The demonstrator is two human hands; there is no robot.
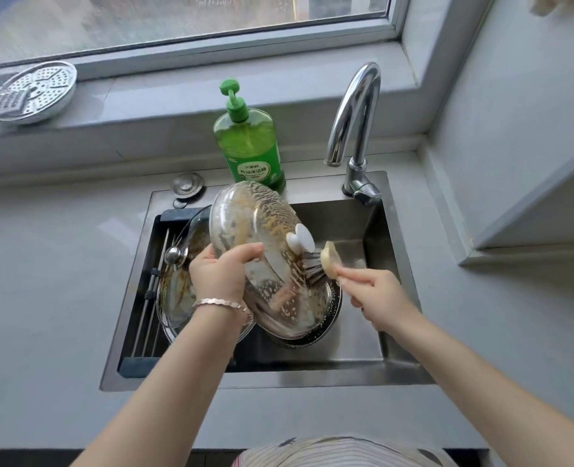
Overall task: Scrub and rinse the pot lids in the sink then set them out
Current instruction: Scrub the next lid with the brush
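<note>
The glass lid (pixel 255 224), soiled with brown residue and suds, is held tilted above the sink (pixel 312 379), its white knob (pixel 300 241) facing right and its upper edge near the rear rim. The left hand (pixel 219 273) grips the lid's near-left edge, fingers curled over the rim; a bracelet (pixel 221 303) sits at the wrist. The right hand (pixel 378 294) is closed around the handle of a brush (pixel 319 264), whose bristles are touching the lid face just below the knob. The hands are apart, one on each side of the lid. The lid's lower edge hangs over a dark round vessel rim (pixel 334 308) with foam on it; contact between them cannot be determined. A second lid (pixel 177 291), also stained, with a metal knob (pixel 175 255), lies on the drain rack (pixel 150 298) across the sink's left part, partly behind the left wrist. Open basin shows at the right and near sides. The faucet (pixel 356 123) stands at the rear right corner, its spout arching left. A green soap bottle (pixel 250 146) stands at the rear rim, just behind the lid's top edge. Grey countertop (pixel 42 281) lies open on both sides. A perforated metal plate (pixel 39 92) rests on the windowsill at far left.
</note>
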